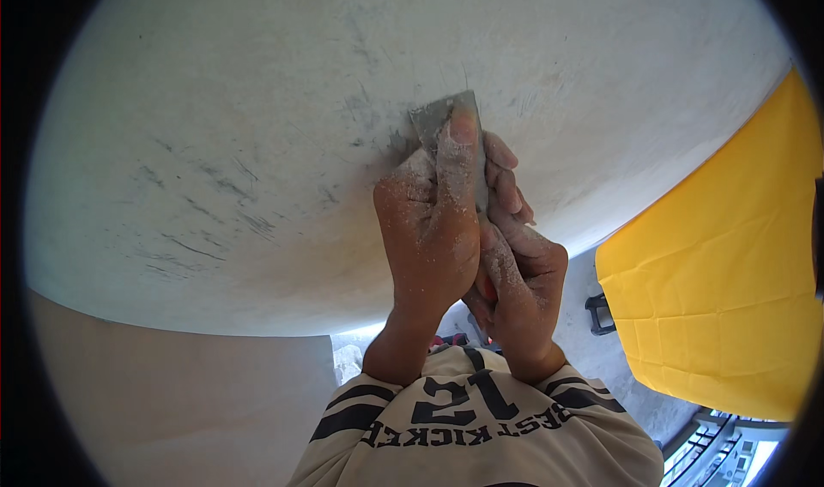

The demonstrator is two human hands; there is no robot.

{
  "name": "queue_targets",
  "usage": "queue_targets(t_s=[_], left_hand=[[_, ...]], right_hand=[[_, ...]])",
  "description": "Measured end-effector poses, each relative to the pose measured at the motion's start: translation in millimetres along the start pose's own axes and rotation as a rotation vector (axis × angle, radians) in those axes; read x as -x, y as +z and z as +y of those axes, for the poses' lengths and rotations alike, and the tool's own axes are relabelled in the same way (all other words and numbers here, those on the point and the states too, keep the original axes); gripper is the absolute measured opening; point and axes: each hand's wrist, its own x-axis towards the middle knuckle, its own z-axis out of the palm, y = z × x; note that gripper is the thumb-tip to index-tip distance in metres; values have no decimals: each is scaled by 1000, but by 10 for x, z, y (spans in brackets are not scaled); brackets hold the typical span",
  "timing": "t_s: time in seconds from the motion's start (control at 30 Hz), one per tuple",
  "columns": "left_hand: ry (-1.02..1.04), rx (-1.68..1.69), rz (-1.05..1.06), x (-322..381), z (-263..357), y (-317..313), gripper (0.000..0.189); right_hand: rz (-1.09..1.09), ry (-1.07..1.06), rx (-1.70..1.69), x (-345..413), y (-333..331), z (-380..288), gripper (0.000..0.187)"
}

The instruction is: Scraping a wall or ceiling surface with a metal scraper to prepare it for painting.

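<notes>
A flat metal scraper [444,110], dull and dusty, has its wide end against a pale plastered wall [290,101]. My left hand [431,229] grips the blade, its thumb pressed flat along the face. Several fingertips show past the blade's right edge. Lower down, my right hand [524,281] is closed around the scraper's lower part, mostly hidden by the fingers; a bit of red shows there. White dust coats both hands. Dark scratches and grey smudges [212,210] mark the wall left of the blade.
A creased yellow sheet [714,255] hangs at the right. Behind it, part of a dark stool [600,314] stands on a grey floor [579,281]. A beige surface [193,397] fills the lower left. Window bars [698,451] show at the bottom right.
</notes>
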Motion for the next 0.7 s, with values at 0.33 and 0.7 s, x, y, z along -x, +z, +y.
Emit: queue_targets(t_s=[0.33, 0.7], left_hand=[[-6, 8, -20, -56, 135, -62, 43], [31, 4, -62, -84, 251, -177, 42]], right_hand=[[-27, -44, 5, 7, 133, 33, 34], [-18, -23, -64, 45, 287, 77, 35]])
